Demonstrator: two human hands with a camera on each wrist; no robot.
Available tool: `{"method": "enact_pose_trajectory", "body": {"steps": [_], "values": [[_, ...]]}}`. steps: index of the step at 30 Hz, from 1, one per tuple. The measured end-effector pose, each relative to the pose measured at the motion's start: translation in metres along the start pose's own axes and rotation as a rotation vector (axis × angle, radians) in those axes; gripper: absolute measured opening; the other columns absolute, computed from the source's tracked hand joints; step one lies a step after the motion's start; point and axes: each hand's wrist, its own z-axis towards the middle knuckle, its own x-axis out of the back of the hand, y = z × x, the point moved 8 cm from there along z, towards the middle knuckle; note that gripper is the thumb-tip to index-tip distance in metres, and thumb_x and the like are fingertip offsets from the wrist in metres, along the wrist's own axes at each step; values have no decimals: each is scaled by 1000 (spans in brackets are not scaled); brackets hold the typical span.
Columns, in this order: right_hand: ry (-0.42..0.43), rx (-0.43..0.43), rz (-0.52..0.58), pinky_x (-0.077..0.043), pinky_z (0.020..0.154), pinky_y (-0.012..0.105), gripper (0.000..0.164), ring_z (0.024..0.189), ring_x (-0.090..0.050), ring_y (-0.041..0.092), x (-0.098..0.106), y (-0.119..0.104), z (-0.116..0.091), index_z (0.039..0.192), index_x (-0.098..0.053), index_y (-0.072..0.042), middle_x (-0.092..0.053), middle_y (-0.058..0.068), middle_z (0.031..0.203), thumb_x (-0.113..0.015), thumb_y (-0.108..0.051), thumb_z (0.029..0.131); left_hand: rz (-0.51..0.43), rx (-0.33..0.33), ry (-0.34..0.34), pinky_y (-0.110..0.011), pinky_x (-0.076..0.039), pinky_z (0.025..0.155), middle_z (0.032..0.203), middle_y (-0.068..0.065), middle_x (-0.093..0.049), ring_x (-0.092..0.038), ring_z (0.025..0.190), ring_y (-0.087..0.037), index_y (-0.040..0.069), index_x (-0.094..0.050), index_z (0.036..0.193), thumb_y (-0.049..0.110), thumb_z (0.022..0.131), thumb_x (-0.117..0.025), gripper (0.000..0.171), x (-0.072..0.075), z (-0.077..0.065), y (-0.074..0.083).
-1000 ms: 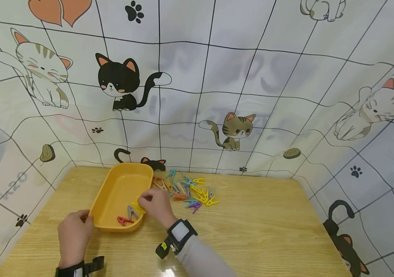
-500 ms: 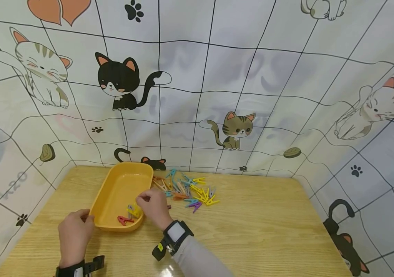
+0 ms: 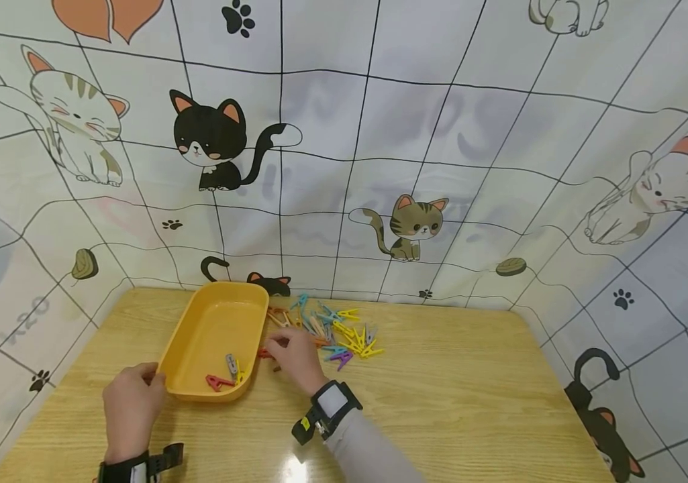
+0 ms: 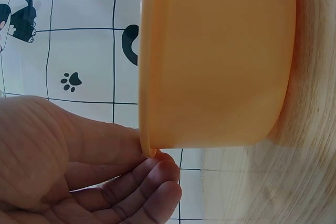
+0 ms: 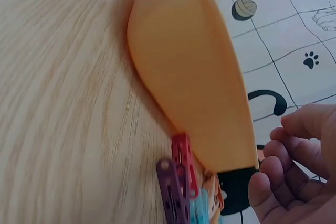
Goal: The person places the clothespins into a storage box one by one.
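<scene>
My left hand [image 3: 132, 410] pinches the left rim of a yellow plastic tray [image 3: 217, 315] between thumb and fingers, as the left wrist view also shows. Inside the tray lie a red clothespin [image 3: 219, 383], a grey clothespin [image 3: 231, 364] and a yellow clothespin [image 3: 239, 376]. My right hand [image 3: 297, 362] hovers just right of the tray with loosely curled fingers and nothing visible between them. Below it, beside the tray wall, are a red clothespin [image 5: 184, 161] and a dark purple clothespin [image 5: 172, 190], both partly hidden by the hand in the head view.
A loose pile of clothespins in several colours lies right of the tray, with yellow clothespins [image 3: 357, 341] and a purple clothespin [image 3: 341, 360] at its near side. The wooden table [image 3: 452, 402] meets a cat-print cloth [image 3: 319, 168] behind.
My right hand has let go of the yellow clothespin, which dropped into the tray beside the grey one. The hand then moved right, off the tray. My left hand stays on the rim.
</scene>
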Motion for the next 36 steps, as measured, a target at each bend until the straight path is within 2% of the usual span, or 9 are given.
{"method": "enact_pose_trajectory", "body": {"steps": [6, 11, 15, 19, 23, 29, 33, 36], "values": [[-28, 87, -50, -51, 76, 22, 8, 82, -66, 9, 4, 7, -3, 90, -80, -4, -74, 4, 91, -74, -8, 92, -8, 4, 3, -35, -44, 56, 89, -33, -68, -64, 79, -43, -20, -69, 110, -2, 91, -64, 27, 0, 0, 0], [-51, 190, -144, -48, 73, 20, 8, 78, -61, 8, 2, 9, -7, 84, -79, -5, -69, 2, 82, -74, -5, 91, -7, -1, -1, -36, -46, 56, 91, -35, -68, -65, 80, -44, -20, -68, 111, -2, 91, -65, 27, 0, 0, 1], [-70, 262, -280, -43, 70, 17, 8, 73, -54, 6, -3, 9, -9, 83, -80, -8, -67, -1, 78, -76, -6, 89, -6, -6, 3, -37, -46, 56, 91, -35, -68, -65, 80, -45, -21, -68, 110, -3, 91, -65, 27, 0, 0, 1], [-118, 292, -422, -44, 73, 18, 6, 75, -52, 5, -9, 10, -11, 85, -80, -10, -65, -5, 80, -75, -8, 88, -9, -6, 8, -35, -45, 55, 91, -35, -68, -65, 79, -45, -20, -69, 110, -3, 90, -65, 26, 0, 0, 1], [-163, 318, -523, -45, 73, 19, 6, 79, -53, 8, -15, 8, -15, 83, -77, -10, -63, -3, 84, -74, -9, 88, -10, -2, 9, -33, -44, 55, 92, -35, -68, -65, 79, -45, -20, -68, 110, -3, 90, -65, 27, 0, 0, 1], [-162, 436, -692, -46, 75, 22, 15, 76, -53, 9, -23, 1, -19, 74, -71, -13, -58, -4, 79, -73, -9, 88, -10, 7, -3, -32, -42, 54, 92, -35, -68, -64, 79, -43, -20, -68, 112, -3, 91, -65, 27, -1, 0, 0], [-158, 490, -783, -48, 74, 22, 13, 75, -56, 10, -28, -2, -21, 77, -74, -12, -58, -3, 78, -73, -9, 89, -13, 8, -7, -31, -42, 54, 91, -35, -68, -64, 78, -43, -21, -68, 112, -2, 91, -65, 28, 0, 0, 1], [-173, 496, -828, -50, 76, 23, 10, 78, -59, 11, -34, 0, -21, 80, -76, -12, -60, -3, 81, -73, -10, 90, -12, 3, -5, -32, -42, 55, 91, -35, -68, -64, 78, -43, -21, -68, 112, -3, 91, -65, 28, 0, 0, 1]]}}
